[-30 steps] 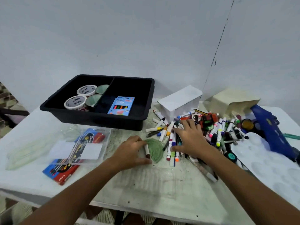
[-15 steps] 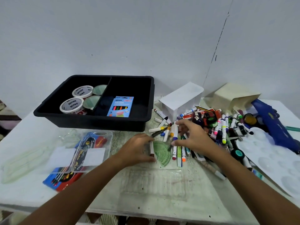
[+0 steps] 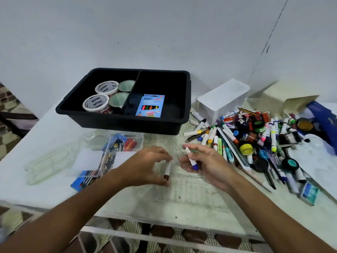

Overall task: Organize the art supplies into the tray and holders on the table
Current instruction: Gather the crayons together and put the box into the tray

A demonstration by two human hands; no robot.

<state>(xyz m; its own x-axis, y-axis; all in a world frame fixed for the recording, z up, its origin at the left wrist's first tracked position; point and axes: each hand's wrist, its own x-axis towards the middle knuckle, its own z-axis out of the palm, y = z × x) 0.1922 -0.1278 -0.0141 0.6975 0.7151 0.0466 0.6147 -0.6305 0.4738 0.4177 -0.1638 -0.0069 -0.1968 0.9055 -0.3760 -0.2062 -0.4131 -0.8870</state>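
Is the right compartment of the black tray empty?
No, a blue Neon pencil box lies in the right compartment of the black tray.

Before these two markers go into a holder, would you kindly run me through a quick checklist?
1. Left hand grips the brown-capped marker: ok.
2. Right hand grips the blue-capped marker: ok.
3. White holder upright, opening up: not ok, it lies on its side.
4. Beige holder upright: not ok, also tipped.
5. Black tray has free room in its right compartment: ok.
6. Both caps fully seated: cannot tell.
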